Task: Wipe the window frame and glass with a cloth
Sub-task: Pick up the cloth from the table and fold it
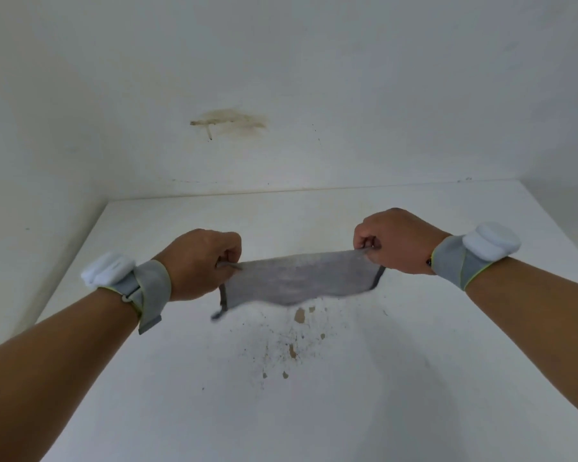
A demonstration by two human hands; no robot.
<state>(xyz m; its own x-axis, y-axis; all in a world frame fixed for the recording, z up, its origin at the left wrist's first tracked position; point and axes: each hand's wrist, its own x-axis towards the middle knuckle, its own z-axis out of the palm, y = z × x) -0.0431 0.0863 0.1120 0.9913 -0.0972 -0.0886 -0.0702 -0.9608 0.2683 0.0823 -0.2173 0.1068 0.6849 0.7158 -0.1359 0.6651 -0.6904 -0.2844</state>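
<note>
Both hands up in front of me, holding a thin grey rectangular cloth [301,278] stretched flat btwn them. My left hand [197,261] has its grip closed on the cloth's left top corner, fingers curled in, thumb side pinching the fabric. My right hand [394,241] does the same on the right top corner, fist curled round the edge. Cloth hangs taut along the top; its lower edge sags and looks blurred, so I can't tell exactly how it falls, poss. a dark hem strip dangling at the lower left.

Each wrist has a grey strap w/ a white rounded pod on it: left wristband [137,288], right wristband [471,255].

Below the cloth, a white flat surface [447,378] w/ a patch of brown and grey specks and chips [291,348] just under the cloth's lower edge. Behind it, a white wall [381,95] w/ a brownish smear stain [231,123] above the hands. White side wall at the left [30,145].
</note>
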